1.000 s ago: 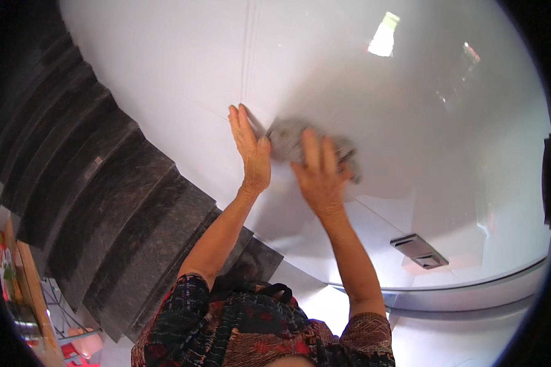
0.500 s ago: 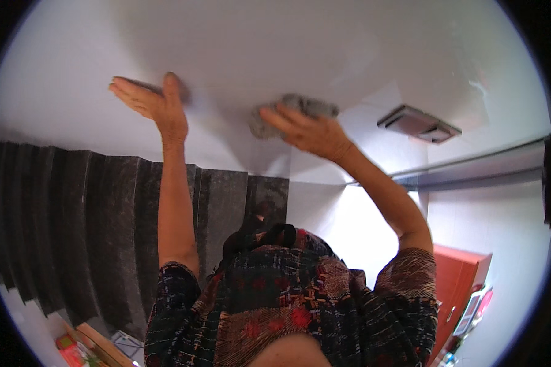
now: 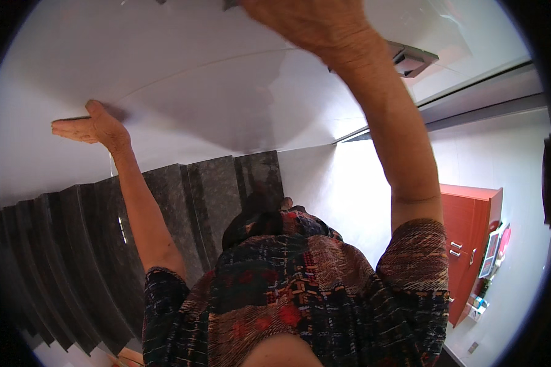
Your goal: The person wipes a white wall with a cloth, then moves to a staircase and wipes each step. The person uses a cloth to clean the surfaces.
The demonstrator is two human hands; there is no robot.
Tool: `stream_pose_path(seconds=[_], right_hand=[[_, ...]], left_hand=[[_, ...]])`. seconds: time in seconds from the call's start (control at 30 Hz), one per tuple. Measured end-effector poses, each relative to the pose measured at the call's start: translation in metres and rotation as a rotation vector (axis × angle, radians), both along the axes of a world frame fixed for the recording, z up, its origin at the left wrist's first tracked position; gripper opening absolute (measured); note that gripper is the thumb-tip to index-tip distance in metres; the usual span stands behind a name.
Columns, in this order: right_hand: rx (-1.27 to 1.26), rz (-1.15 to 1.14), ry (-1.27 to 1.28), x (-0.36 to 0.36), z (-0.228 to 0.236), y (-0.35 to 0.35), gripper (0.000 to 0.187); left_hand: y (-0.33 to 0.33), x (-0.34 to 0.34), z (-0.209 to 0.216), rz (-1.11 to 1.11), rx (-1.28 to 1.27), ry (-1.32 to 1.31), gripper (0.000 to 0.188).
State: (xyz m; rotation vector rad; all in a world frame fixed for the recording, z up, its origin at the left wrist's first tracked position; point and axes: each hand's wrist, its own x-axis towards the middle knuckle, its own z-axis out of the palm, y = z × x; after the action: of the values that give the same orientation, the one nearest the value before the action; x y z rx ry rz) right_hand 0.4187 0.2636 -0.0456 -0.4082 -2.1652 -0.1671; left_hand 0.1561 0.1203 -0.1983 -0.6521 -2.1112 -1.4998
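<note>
My left hand (image 3: 92, 127) rests flat against the glossy white wall (image 3: 214, 92), fingers stretched out and thumb up. It holds nothing. My right hand (image 3: 318, 27) is raised to the upper edge of the view, near the middle, with its fingers cut off there. A small dark grey bit of the cloth (image 3: 230, 3) shows just left of it; the rest of the cloth is out of sight. Half a second ago the cloth lay under these fingers, against the wall.
A dark wall switch plate (image 3: 413, 60) sits partly behind my right forearm. Dark stone stairs (image 3: 92, 238) run down the left side below the wall. To the right are a bright floor area (image 3: 361, 189), a grey frame strip (image 3: 483, 109) and a red cabinet (image 3: 468, 244) with small items by it.
My right hand has moved up the wall, taking the cloth mostly out of view. My left hand has shifted left and slightly down. The whole view has turned a little.
</note>
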Motion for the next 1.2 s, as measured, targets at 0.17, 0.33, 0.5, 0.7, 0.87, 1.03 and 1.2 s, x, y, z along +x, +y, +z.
stream_pose_path(seconds=[0.17, 0.33, 0.5, 0.7, 0.87, 1.03, 1.2], right_hand=[[0.285, -0.077, 0.248, -0.031, -0.081, -0.007, 0.019], [0.260, -0.002, 0.012, -0.044, -0.149, -0.018, 0.029], [0.105, 0.231, -0.085, -0.066, -0.211, -0.027, 0.046], [0.354, 0.105, -0.080, -0.026, -0.233, -0.007, 0.042], [0.346, 0.176, -0.109, 0.005, -0.258, 0.018, 0.040], [0.224, 0.026, -0.295, 0.081, -0.303, 0.060, 0.046], [0.390, -0.279, -0.247, 0.198, -0.318, 0.112, 0.063]], left_hand=[[-0.002, -0.026, -0.008, -0.005, 0.171, 0.211, 0.055], [0.017, 0.015, 0.015, 0.011, 0.290, 0.268, 0.044], [-0.008, -0.024, -0.018, 0.194, 0.133, 0.354, 0.063], [0.012, 0.013, -0.044, 0.097, 0.062, 0.406, 0.068], [0.032, 0.083, -0.078, -0.167, -0.061, 0.651, 0.074], [0.075, 0.151, -0.111, -0.168, 0.007, 0.640, 0.071], [0.114, 0.210, -0.133, -0.178, 0.048, 0.445, 0.071]])
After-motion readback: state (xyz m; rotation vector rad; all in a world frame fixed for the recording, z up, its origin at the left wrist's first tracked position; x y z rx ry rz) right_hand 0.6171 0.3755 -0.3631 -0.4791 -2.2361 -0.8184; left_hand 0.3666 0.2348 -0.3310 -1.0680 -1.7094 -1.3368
